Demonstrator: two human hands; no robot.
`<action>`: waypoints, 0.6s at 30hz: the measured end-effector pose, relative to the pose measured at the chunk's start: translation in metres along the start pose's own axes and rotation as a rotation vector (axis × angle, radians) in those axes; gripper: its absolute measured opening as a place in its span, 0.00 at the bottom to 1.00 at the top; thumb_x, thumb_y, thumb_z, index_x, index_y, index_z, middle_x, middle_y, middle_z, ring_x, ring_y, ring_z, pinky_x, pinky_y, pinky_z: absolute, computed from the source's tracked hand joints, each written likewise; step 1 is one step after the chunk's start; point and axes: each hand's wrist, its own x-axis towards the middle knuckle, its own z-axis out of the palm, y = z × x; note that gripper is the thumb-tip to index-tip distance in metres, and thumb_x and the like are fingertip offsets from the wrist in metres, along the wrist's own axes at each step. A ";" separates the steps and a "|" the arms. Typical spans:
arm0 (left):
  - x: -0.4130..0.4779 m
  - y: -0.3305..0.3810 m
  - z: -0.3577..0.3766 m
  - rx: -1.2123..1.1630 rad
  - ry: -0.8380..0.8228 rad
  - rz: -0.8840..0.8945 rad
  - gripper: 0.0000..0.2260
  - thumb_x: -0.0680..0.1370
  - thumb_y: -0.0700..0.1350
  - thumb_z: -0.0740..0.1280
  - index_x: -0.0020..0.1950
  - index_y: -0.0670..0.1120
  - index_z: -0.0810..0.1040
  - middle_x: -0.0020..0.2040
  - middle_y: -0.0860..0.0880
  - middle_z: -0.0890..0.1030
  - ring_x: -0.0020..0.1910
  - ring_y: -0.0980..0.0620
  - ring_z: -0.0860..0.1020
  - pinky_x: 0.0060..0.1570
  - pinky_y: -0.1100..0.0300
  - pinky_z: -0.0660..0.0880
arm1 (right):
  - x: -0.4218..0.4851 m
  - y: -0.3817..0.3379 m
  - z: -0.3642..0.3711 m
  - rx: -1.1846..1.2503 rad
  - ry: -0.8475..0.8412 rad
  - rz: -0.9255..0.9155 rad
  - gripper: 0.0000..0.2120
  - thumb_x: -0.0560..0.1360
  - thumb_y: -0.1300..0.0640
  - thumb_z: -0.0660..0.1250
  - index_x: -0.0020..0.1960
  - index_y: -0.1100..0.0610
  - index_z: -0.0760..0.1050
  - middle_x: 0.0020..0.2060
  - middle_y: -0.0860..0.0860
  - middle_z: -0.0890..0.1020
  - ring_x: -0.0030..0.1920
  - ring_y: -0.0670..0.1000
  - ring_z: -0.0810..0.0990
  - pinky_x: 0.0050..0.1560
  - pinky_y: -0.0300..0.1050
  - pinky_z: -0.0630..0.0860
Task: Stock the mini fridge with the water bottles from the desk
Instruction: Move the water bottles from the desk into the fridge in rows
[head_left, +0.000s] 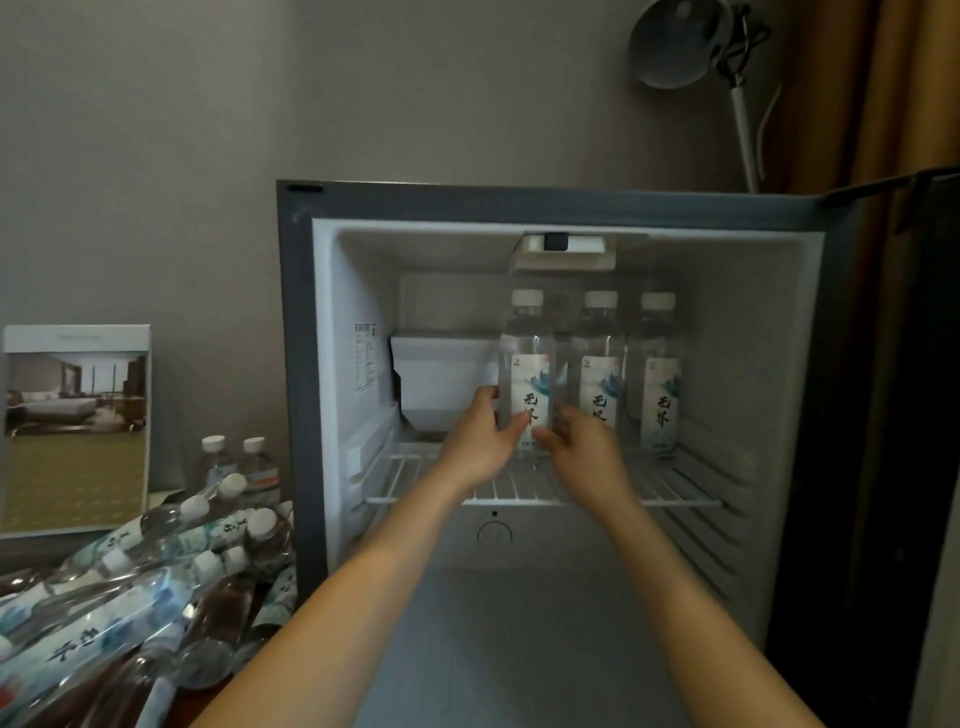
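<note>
The mini fridge (298, 322) stands open with a white wire shelf (415, 483) inside. Three upright water bottles with white caps stand in a row on that shelf: a left bottle (529, 358), a middle bottle (600, 364) and a right bottle (658, 384). My left hand (480, 441) grips the lower part of the left bottle from its left side. My right hand (584, 447) holds the same bottle from its right side and hides the base of the middle bottle. A heap of water bottles (156, 571) lies on the desk at the lower left, most on their sides.
The fridge door (914, 415) hangs open at the right edge. A white freezer box (441, 379) sits at the back left of the shelf. A hotel photo card (75, 426) leans on the wall behind the heap. A desk lamp (680, 47) stands behind the fridge.
</note>
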 end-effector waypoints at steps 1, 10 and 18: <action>0.000 -0.001 0.000 0.007 -0.005 -0.002 0.21 0.79 0.49 0.62 0.70 0.45 0.62 0.63 0.44 0.75 0.60 0.46 0.75 0.59 0.47 0.73 | -0.002 0.001 0.002 -0.010 0.033 0.012 0.12 0.76 0.62 0.64 0.58 0.61 0.76 0.51 0.56 0.82 0.53 0.52 0.80 0.49 0.38 0.70; 0.005 0.003 0.005 0.040 -0.031 -0.002 0.20 0.79 0.47 0.62 0.69 0.44 0.63 0.62 0.43 0.75 0.58 0.45 0.76 0.59 0.47 0.73 | -0.011 -0.003 0.000 -0.196 0.292 0.089 0.12 0.71 0.66 0.66 0.29 0.64 0.72 0.21 0.52 0.69 0.29 0.51 0.69 0.31 0.42 0.63; 0.006 0.005 0.012 0.051 -0.010 0.001 0.20 0.80 0.46 0.61 0.70 0.43 0.62 0.63 0.43 0.76 0.59 0.46 0.75 0.55 0.57 0.71 | -0.014 -0.007 -0.004 -0.147 0.305 0.083 0.07 0.68 0.71 0.63 0.41 0.70 0.80 0.37 0.65 0.82 0.40 0.62 0.80 0.41 0.52 0.76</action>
